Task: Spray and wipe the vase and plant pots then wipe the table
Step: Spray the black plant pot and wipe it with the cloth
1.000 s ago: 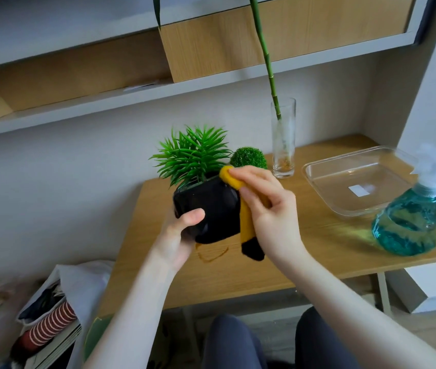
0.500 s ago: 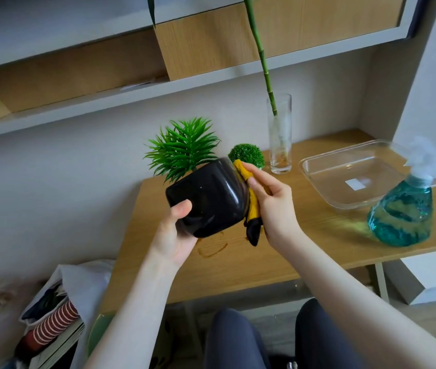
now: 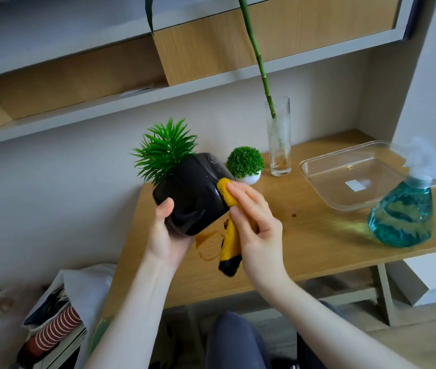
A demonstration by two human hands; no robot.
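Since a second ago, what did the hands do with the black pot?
The left hand tipped the black pot further over, so its base now faces the camera. The right hand slid the yellow cloth from the pot's rim down onto its side. The spray bottle, glass vase and small round plant stayed put.

Glossy black pot (image 3: 190, 193) tilted in left hand (image 3: 166, 235), yellow cloth (image 3: 229, 209) pressed against its side by right hand (image 3: 257, 225).

The plant pot (image 3: 193, 193) was held above the table's (image 3: 318, 235) left part; behind it stood a small potted plant (image 3: 245, 165), the vase (image 3: 278, 137) to its right, then the tray (image 3: 358, 174), the spray bottle (image 3: 403, 211) before it
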